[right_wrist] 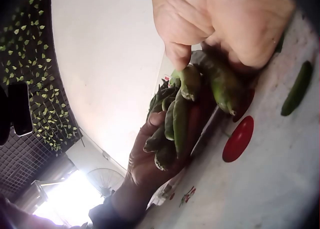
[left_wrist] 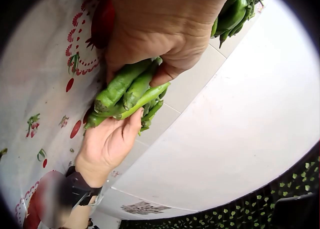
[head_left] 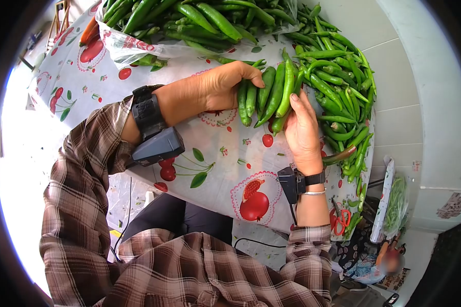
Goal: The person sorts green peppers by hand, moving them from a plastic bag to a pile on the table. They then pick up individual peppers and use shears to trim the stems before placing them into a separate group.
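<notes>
Over the table, both hands hold long green chili peppers side by side. My left hand [head_left: 224, 86] curls round several peppers [head_left: 247, 102], its thumb lying across them near their upper ends. On the other side, my right hand [head_left: 303, 128] grips more green peppers [head_left: 283, 94] between thumb and fingers. In the left wrist view, pepper tips [left_wrist: 107, 99] point out below the left hand, with the right hand [left_wrist: 107, 146] just beneath. The right wrist view shows peppers [right_wrist: 181, 121] in the left hand [right_wrist: 142, 161], close to those under the right hand [right_wrist: 215, 24].
A clear plastic bag [head_left: 120, 46] full of green peppers lies at the back. A heap of loose peppers [head_left: 343, 82] runs along the table's right edge. Red-handled scissors [head_left: 339, 221] lie near the front right corner. The tablecloth [head_left: 215, 189] has a fruit print.
</notes>
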`<state>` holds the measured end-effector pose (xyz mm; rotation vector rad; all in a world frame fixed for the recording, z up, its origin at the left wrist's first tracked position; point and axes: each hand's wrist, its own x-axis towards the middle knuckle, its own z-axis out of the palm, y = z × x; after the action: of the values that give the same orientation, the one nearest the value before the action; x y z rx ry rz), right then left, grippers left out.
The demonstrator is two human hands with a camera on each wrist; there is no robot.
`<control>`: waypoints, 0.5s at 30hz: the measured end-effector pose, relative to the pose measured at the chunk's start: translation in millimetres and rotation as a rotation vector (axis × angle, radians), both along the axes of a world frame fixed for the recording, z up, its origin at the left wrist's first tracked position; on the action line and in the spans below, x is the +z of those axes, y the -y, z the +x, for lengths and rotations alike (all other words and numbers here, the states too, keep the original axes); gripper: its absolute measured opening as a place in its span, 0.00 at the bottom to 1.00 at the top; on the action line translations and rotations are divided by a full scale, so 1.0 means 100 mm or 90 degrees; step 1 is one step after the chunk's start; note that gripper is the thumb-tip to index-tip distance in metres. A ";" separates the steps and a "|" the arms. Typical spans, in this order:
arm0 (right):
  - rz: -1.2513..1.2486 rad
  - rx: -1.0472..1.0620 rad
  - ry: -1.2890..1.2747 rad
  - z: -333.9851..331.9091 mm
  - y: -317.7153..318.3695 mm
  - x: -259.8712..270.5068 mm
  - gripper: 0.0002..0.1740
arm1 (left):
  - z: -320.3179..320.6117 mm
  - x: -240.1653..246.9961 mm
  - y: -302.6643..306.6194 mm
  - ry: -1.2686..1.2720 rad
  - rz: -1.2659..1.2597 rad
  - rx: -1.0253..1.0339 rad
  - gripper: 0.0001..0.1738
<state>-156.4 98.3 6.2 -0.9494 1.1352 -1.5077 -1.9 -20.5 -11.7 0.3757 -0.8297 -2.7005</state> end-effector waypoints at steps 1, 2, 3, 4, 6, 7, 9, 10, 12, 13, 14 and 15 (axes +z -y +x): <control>-0.002 -0.001 -0.001 0.00 0.00 0.00 0.23 | 0.00 0.00 0.00 -0.004 0.000 -0.003 0.10; -0.001 -0.001 -0.001 0.00 0.00 0.00 0.23 | 0.00 0.00 0.00 -0.004 0.000 -0.002 0.10; -0.007 -0.002 -0.006 0.00 0.00 0.00 0.23 | 0.01 -0.01 0.02 -0.019 -0.002 -0.015 0.11; -0.014 -0.004 -0.010 0.01 0.00 -0.01 0.24 | 0.01 -0.02 0.03 -0.033 -0.004 -0.027 0.11; -0.018 0.008 -0.022 0.01 0.01 0.00 0.25 | -0.01 -0.02 0.02 -0.033 0.007 -0.021 0.10; -0.023 0.019 -0.035 0.01 0.01 0.00 0.26 | -0.01 -0.02 0.01 -0.034 0.019 -0.016 0.09; -0.025 0.019 -0.031 0.01 0.01 0.00 0.26 | -0.01 -0.01 0.01 -0.051 0.021 -0.019 0.11; -0.027 0.017 -0.027 0.01 0.01 0.00 0.26 | 0.00 -0.01 0.01 -0.068 0.022 -0.023 0.12; -0.021 0.017 0.008 0.00 0.01 0.00 0.26 | 0.00 0.00 0.01 -0.105 0.031 -0.051 0.13; -0.015 0.016 0.043 -0.01 0.01 -0.01 0.25 | 0.00 0.01 0.02 -0.141 0.039 -0.080 0.14; -0.014 0.016 0.043 -0.02 0.00 -0.01 0.25 | 0.00 0.01 0.02 -0.141 0.039 -0.080 0.14; -0.011 0.024 0.033 -0.02 0.00 0.00 0.26 | 0.00 0.00 0.02 -0.152 0.030 -0.091 0.14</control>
<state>-158.7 98.5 5.7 -0.9333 1.0635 -1.5063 -2.3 -22.7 -11.6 0.0007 -0.7505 -2.8260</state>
